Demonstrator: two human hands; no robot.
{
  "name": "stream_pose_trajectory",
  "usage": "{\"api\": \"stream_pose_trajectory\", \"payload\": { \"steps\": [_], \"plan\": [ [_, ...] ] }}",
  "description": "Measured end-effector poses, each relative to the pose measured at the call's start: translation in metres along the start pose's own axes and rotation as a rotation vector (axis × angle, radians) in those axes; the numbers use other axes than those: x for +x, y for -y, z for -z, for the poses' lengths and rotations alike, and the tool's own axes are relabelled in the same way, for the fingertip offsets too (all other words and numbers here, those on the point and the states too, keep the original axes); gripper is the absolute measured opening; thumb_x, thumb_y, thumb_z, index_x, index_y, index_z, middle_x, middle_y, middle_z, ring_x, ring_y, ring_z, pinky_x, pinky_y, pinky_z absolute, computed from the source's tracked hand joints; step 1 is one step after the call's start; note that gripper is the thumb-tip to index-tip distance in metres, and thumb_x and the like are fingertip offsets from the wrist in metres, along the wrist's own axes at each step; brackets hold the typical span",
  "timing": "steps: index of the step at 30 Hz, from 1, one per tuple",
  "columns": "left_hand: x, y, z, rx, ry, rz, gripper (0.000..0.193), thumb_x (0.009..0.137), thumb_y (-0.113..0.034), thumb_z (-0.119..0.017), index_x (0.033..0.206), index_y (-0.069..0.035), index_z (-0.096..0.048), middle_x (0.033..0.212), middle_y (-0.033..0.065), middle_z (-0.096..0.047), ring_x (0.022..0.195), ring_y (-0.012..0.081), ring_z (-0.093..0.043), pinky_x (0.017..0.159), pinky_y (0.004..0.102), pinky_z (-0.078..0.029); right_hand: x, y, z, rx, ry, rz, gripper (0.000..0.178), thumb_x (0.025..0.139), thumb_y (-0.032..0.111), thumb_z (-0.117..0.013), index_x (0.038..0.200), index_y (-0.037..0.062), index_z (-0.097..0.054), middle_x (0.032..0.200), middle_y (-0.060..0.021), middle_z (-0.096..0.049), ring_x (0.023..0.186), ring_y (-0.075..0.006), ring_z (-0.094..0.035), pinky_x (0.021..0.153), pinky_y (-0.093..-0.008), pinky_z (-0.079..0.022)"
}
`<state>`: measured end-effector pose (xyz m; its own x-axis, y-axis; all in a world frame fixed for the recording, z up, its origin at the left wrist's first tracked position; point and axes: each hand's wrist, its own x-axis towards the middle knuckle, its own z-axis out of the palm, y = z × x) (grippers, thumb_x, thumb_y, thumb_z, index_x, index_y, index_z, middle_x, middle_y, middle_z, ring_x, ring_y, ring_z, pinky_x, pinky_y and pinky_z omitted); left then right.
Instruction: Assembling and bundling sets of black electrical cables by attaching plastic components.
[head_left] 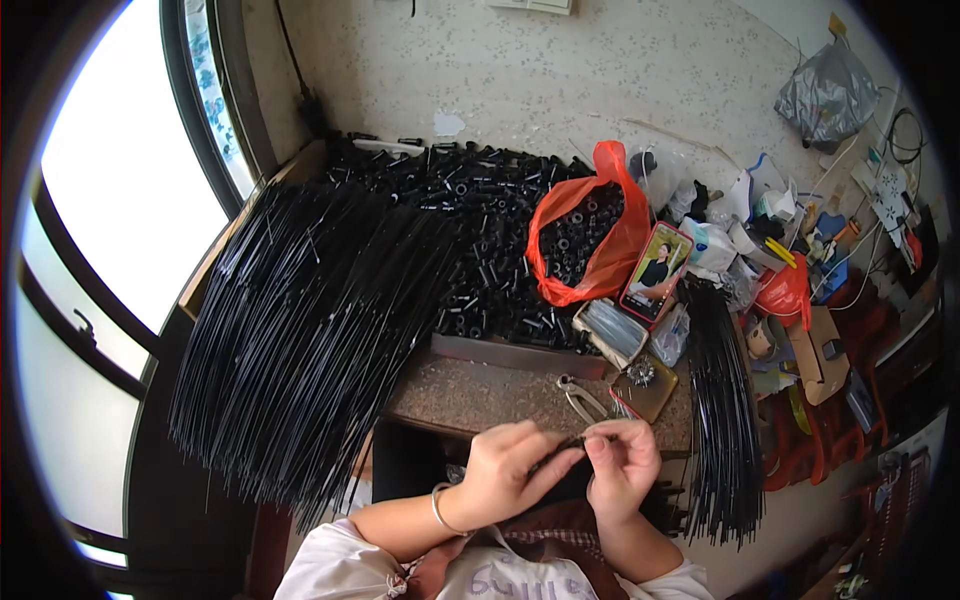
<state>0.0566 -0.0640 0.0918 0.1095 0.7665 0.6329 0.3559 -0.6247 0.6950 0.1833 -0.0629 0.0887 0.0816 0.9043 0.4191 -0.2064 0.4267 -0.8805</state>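
Thin, dark little piece (573, 443) of stuff we cannot tell is pinched by the fingertips of our left hand (515, 464) at its nine o'clock and right hand (623, 463) at its three, seemingly longways between them.

Room condition: pale speckled wall (420, 60), bright window (110, 150).
From my remote station I record strong white light at left, a white wall patch (448, 123), a brown speckled tabletop (450, 395), pale floor (800, 507) lower right.
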Motion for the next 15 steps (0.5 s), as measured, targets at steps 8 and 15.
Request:
{"api": "stream_pose_trajectory", "payload": {
  "steps": [8,15],
  "plan": [
    [0.078,0.090,-0.032,-0.410,0.294,0.227,0.017,0.069,-0.011,-0.055,0.081,0.001,-0.055,0.071,0.0128,-0.054,0.060,0.0225,-0.053,0.057,0.0236,-0.043,0.026,-0.038,0.035,0.476,-0.060,-0.248,0.012,0.072,0.010,-0.053,0.080,0.0018,-0.050,0.073,-0.0053,-0.053,0.064,-0.0140,-0.052,0.060,-0.0234,-0.042],
    [0.150,0.167,-0.069,0.746,0.145,-0.217,0.012,0.065,-0.008,-0.046,0.075,-0.005,-0.052,0.070,0.0091,-0.053,0.067,0.0241,-0.053,0.057,0.0323,-0.044,0.027,-0.042,0.039,0.402,-0.093,-0.333,0.011,0.072,0.008,-0.052,0.081,0.0008,-0.052,0.072,-0.0053,-0.053,0.065,-0.0145,-0.051,0.060,-0.0250,-0.042]
  ]
}}
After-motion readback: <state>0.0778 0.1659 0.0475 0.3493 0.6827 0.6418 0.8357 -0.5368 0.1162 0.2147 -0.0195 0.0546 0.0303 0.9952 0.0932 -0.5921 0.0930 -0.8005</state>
